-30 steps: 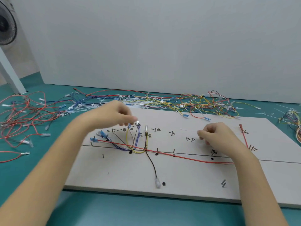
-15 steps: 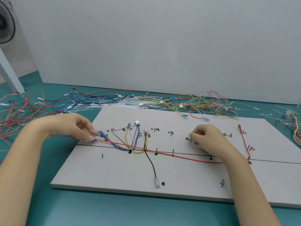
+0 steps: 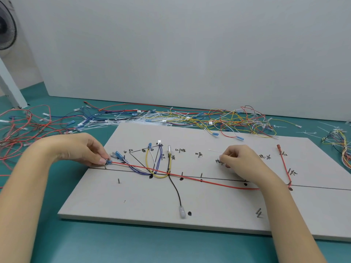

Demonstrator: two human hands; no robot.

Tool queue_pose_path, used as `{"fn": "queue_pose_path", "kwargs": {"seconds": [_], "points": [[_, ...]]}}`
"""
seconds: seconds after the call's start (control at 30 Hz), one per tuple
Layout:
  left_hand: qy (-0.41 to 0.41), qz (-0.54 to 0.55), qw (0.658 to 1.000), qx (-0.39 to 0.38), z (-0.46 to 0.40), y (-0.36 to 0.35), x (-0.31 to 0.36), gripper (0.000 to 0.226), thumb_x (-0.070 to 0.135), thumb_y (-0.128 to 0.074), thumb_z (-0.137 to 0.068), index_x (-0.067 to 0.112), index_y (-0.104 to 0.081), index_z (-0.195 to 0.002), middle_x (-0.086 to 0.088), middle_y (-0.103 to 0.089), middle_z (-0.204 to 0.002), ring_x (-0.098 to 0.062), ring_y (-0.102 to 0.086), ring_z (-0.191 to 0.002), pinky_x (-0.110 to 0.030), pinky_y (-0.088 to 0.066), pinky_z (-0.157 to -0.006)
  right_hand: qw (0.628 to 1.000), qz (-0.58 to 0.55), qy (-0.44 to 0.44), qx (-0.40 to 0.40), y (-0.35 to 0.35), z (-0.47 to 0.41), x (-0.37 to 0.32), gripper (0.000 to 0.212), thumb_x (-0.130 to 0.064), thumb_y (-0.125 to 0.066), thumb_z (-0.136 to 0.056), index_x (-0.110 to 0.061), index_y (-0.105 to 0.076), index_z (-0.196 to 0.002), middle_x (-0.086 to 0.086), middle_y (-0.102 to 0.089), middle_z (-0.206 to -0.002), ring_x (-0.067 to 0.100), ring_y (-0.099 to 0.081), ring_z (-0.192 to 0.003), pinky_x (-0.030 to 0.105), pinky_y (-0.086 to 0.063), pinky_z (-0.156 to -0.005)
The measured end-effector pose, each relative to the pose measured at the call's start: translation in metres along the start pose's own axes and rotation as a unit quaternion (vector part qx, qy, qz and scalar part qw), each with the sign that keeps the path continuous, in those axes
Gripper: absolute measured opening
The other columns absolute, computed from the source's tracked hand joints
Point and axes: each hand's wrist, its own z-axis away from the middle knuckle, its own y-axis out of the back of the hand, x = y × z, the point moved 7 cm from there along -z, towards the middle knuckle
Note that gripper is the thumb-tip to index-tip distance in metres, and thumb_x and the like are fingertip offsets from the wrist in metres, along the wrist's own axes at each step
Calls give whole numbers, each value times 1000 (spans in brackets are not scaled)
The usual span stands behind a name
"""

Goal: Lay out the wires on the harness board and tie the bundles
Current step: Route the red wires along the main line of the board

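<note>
Harness board (image 3: 133,202) lies flat on the teal table (image 3: 133,247) in front of me, its near edge parallel to my view, with a dark line drawn across its width and short pegs and handwritten marks along it. My left hand (image 3: 83,149) sits at the board's left edge, thumb and forefinger curled and pinching the blue terminal (image 3: 108,161) at the end of the red wire (image 3: 190,177). That wire runs from the terminal rightward along the drawn line, passes under my right wrist, and turns up toward a red connector (image 3: 278,146) near the board's far right. My right hand (image 3: 241,160) rests over the board right of centre, fingers curled in; a thin white cable tie (image 3: 214,150) projects leftward from the fingertips, so I read it as pinched there, though the contact itself is hidden. Left of centre, yellow (image 3: 147,162), white and purple wires (image 3: 138,170) loop down to the line, and a black wire (image 3: 176,190) drops from it to a clear terminal (image 3: 182,213) near the front edge. Behind the board, a loose spread of wires (image 3: 190,118) in red, yellow, blue and white covers the table, with more red wire at far left.
</note>
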Motion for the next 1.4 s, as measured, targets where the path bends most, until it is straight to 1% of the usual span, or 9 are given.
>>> {"fn": "queue_pose_path", "kwargs": {"seconds": [0.2,0.37,0.57,0.73,0.9,0.97,1.07,1.2,1.4], "points": [[20,-26,999,-12,1,-6,2,11,4,-65,-90,5,-75,-89,-1,-71,-73,-4,-63,-61,-14,-50,-56,1000,7,1,-7,-1,0,0,15,-24,-60,-88,-19,-66,-75,1,-67,-76,13,-55,-68,24,-38,-58],[68,-71,995,10,-1,-7,0,15,4,-58,-93,-1,-70,-86,-6,-55,-66,-17,-46,-63,-18,-46,-53,1000,7,0,-7,0,0,0,15,-25,-60,-88,-19,-66,-76,2,-67,-78,13,-55,-68,25,-38,-58],[125,-86,987,51,-7,-3,-5,14,6,-57,-92,3,-68,-83,-4,-49,-62,-16,-43,-54,-23,-46,-49,1000,5,0,-6,-1,0,0,15,-24,-60,-88,-20,-66,-75,2,-67,-77,13,-54,-66,25,-37,-57],[148,-138,975,92,-5,-3,1,15,7,-58,-86,10,-50,-73,-5,-38,-59,-20,-35,-55,-22,-46,-46,1000,4,3,-6,-1,-1,0,15,-24,-60,-88,-21,-65,-74,2,-66,-79,14,-53,-67,25,-36,-58],[161,-148,970,104,0,2,-1,6,6,-55,-82,9,-50,-79,-5,-33,-59,-20,-32,-53,-24,-49,-49,1000,7,7,-6,-2,-1,0,15,-24,-60,-88,-20,-65,-74,3,-66,-78,14,-53,-66,26,-37,-57],[159,-145,972,96,2,4,-4,12,5,-57,-81,10,-48,-74,-2,-35,-54,-19,-34,-51,-25,-49,-50,1000,9,6,-6,-2,-1,0,15,-24,-60,-88,-21,-65,-74,2,-66,-78,14,-54,-68,26,-38,-58],[157,-122,975,97,2,5,-5,8,10,-61,-80,9,-54,-78,-6,-48,-68,-20,-45,-56,-25,-49,-52,1000,11,4,-9,-3,-2,0,15,-25,-60,-88,-22,-65,-75,2,-66,-80,16,-56,-70,26,-39,-59],[125,-122,981,82,1,-1,3,8,9,-59,-83,8,-58,-75,-4,-54,-62,-20,-48,-54,-23,-49,-51,1000,13,7,-9,-3,-2,1,14,-25,-60,-88,-22,-64,-75,1,-66,-80,15,-56,-71,26,-39,-60],[74,-113,987,89,9,4,10,10,18,-74,-80,11,-74,-72,2,-70,-62,-14,-59,-66,-22,-50,-52,1000,10,5,-8,-3,-3,1,14,-25,-60,-88,-21,-65,-75,3,-66,-81,15,-55,-70,26,-38,-59]]}}
